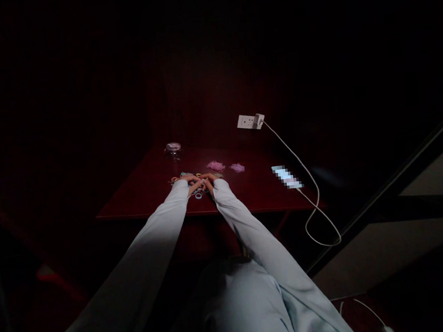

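My left hand [194, 180] and my right hand [209, 177] meet over the dark red table [161, 194], close to its front edge. Their fingers are bent inward and drawn together; what lies between them is too small and dim to make out. Around and under the hands is a loose heap of small coloured rings, like hair ties or bands, with a yellow one, a greenish one and a pale blue ring [198, 196] among them. Just beyond my right hand lie a pink pile [215, 166] and a purple pile [238, 168] of thin, band-like pieces.
A clear jar [173, 149] with a pale lid stands at the back left. On the right lies a lit phone [287, 177], its white cable [303, 164] looping past the table edge up to a wall socket [247, 122]. The surroundings are very dark.
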{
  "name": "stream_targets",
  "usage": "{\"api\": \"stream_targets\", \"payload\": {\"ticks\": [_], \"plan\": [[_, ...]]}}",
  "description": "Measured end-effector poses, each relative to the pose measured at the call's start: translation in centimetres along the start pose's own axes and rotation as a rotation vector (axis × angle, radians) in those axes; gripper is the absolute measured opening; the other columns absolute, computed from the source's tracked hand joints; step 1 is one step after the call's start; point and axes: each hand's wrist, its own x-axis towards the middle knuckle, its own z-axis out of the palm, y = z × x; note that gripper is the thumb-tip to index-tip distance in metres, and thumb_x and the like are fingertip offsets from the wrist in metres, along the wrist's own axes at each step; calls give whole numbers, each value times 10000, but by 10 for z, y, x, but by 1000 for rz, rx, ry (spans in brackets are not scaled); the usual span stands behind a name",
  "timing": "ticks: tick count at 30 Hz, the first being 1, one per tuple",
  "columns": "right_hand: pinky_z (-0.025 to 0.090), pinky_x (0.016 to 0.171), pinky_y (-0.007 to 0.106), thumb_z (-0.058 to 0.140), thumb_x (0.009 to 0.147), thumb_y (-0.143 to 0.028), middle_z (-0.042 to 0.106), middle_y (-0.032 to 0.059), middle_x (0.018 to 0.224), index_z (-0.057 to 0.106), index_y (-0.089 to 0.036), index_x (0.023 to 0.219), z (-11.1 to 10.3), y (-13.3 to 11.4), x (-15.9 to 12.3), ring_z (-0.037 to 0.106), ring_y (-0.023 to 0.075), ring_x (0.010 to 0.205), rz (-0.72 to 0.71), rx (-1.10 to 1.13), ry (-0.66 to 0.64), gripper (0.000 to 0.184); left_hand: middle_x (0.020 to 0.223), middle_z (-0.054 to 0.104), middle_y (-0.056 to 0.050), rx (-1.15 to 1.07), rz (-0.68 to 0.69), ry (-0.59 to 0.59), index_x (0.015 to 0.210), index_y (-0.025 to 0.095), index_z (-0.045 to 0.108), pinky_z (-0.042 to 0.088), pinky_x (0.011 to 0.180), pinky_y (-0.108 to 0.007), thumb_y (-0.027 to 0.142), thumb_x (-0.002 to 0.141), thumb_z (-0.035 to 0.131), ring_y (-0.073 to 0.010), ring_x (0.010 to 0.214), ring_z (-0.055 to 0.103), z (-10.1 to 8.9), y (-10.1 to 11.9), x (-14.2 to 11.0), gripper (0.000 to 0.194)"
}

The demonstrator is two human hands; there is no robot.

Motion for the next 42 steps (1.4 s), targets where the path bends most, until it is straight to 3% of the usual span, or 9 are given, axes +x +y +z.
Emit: {"api": "stream_targets", "payload": {"ticks": [4,10,14,19,22,30,42], "plan": [[573,867,298,528,1046,-426,789,8,988,730,-284,1181,-1,2,-1,704,193,877,-6,27,2,281,806,765,-35,9,26,7,777,214,808,518,669,-271,558,809,750,-173,714,665,-2,0,0,350],[555,853,292,521,1033,-390,774,5,940,732,-271,1145,1,4,1,692,185,842,-11,42,17,267,853,782,-48,17,14,-4,768,213,790,556,763,-303,383,829,744,-205,808,701,-4,10,-2,187],[535,813,274,522,1009,-348,757,17,924,736,-235,1073,0,4,4,672,176,834,19,92,80,251,879,793,-48,0,-19,81,744,216,772,563,765,-304,394,835,748,-206,809,692,-6,16,-5,201],[424,617,250,609,935,-364,584,-35,690,694,-214,964,0,6,6,522,143,630,98,180,93,175,885,797,-49,52,-47,145,780,216,782,554,827,-336,328,822,761,-214,806,684,-13,22,-8,121],[384,595,245,687,865,-354,538,-58,673,659,-226,901,-1,5,5,480,130,608,108,195,61,136,901,802,-48,85,-67,159,796,223,793,546,849,-344,298,811,747,-226,847,685,-15,23,-8,90],[439,889,309,757,802,-212,660,-12,830,722,-239,905,-10,-10,0,575,197,896,-128,-232,-64,112,908,796,-50,99,-91,192,807,227,797,539,853,-344,346,828,724,-223,834,675,-15,23,-7,141],[413,952,329,752,835,-185,704,26,916,781,-234,880,-9,-13,0,564,222,972,-110,-354,-140,73,935,793,-48,120,-126,179,833,224,797,527,878,-339,311,841,729,-220,855,686,-13,29,-8,111]]}}
